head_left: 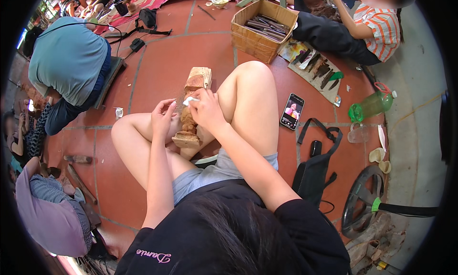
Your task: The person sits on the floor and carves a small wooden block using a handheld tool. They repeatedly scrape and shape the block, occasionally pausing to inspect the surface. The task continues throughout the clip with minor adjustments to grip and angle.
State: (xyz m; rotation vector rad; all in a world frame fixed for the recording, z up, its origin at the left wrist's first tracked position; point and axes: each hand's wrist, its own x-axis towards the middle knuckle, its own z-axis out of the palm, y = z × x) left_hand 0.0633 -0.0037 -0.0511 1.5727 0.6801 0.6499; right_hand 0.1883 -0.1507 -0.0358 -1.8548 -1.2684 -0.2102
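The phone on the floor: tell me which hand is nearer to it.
Right. The right hand rests on the wooden carving holding a small white piece, with the raised knee between it and the phone. The left hand sits farther away, on the carving's other side.

Between my hands (183, 113) I saw a pale tan wooden carving (191, 110), reddish-brown where it was cut, and the right hand (206, 110) pinched a small white scrap (190, 100) against it. Beneath them the floor (162, 60) was terracotta red with grey joints. Beyond the hands stood a plain brown cardboard box (253, 38) of dark tools. To the right lay a black phone (292, 111) with a lit, colourful screen, a black bag (312, 172) and a translucent green bottle (374, 104). Farther right, a person wore an orange-and-white striped shirt (379, 26); to the left, another wore a teal shirt (67, 58).
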